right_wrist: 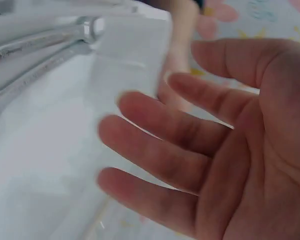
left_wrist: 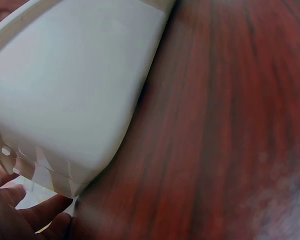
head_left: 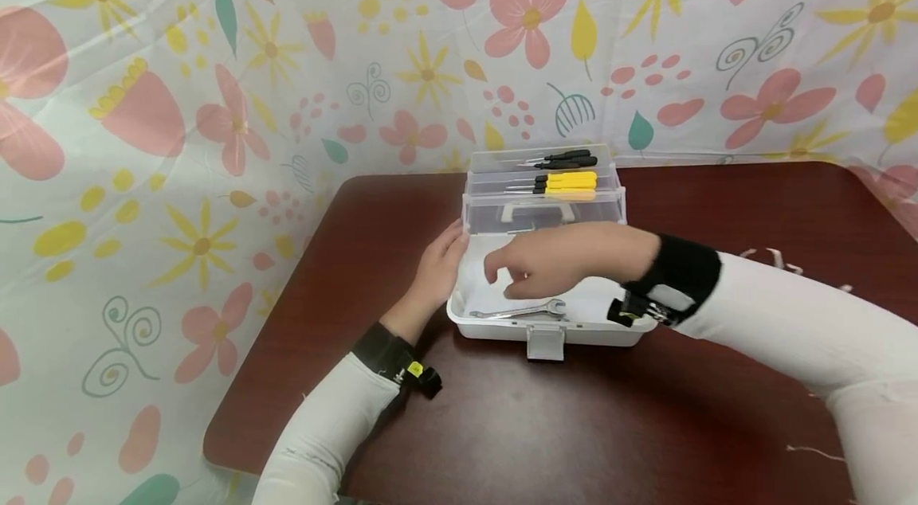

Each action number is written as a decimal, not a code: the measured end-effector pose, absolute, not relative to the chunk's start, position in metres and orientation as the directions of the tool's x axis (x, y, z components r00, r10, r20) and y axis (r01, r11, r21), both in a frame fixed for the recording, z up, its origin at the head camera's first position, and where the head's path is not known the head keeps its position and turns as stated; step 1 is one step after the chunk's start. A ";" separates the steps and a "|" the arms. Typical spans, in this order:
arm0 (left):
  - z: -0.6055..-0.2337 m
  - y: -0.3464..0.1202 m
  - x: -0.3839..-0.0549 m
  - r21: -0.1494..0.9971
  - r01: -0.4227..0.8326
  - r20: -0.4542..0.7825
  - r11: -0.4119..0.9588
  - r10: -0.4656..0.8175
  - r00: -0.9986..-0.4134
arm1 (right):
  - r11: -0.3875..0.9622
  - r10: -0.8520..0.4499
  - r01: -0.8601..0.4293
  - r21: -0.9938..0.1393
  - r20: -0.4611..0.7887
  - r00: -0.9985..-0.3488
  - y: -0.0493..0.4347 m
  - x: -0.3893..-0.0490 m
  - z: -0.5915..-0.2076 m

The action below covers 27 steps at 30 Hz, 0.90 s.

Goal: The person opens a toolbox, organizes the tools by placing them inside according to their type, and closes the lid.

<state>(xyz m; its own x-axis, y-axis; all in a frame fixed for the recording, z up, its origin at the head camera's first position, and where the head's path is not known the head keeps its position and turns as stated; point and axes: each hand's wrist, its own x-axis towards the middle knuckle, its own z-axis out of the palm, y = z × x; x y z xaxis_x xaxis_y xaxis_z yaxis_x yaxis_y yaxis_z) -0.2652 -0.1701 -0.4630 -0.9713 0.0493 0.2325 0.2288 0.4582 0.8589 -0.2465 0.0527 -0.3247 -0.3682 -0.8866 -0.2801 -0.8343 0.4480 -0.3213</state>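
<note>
A white toolbox (head_left: 488, 332) stands on the table, its clear lid raised. My left hand (head_left: 437, 270) holds the toolbox's left side; in the left wrist view its fingers (left_wrist: 45, 210) bend round a corner beside the white outer wall (left_wrist: 75, 85). Over the box's interior hovers my right hand (head_left: 548, 260), palm down, holding nothing; the right wrist view shows its fingers (right_wrist: 150, 145) spread and slightly bent. A silver wrench (head_left: 519, 311) lies inside along the front wall, below the right hand. Part of the interior is hidden by the right hand and forearm.
Black-handled screwdrivers (head_left: 566, 160) and yellow-handled screwdrivers (head_left: 570, 185) lie in the clear lid compartments (head_left: 488, 186). A latch (head_left: 546, 344) hangs at the box's front. Around it is the dark red table (head_left: 574, 425), with a flowered cloth (head_left: 402, 27) behind.
</note>
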 end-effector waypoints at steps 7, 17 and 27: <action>-0.466 -0.170 -0.266 0.856 0.224 0.225 0.465 0.055 -0.973 | 0.342 -0.895 -0.881 -0.328 0.171 -0.411 0.121 -0.230 -0.317; -0.460 -0.171 -0.266 0.862 0.235 0.231 0.450 0.066 -0.971 | 0.572 -0.544 -0.703 -0.424 0.446 -0.711 0.226 -0.225 -0.331; -0.464 -0.170 -0.266 0.866 0.209 0.204 0.455 0.061 -0.977 | 0.853 -0.381 -0.370 -0.368 0.047 -0.924 0.298 -0.271 -0.391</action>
<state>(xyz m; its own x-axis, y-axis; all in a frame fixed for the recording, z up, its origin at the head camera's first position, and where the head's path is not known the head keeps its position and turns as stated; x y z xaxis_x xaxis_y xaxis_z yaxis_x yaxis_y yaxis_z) -0.2660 -0.1703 -0.4636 -0.9770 0.0612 0.2043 0.2095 0.4548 0.8656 -0.2715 0.2978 -0.3911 -0.9236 -0.3805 0.0472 -0.3702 0.8529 -0.3682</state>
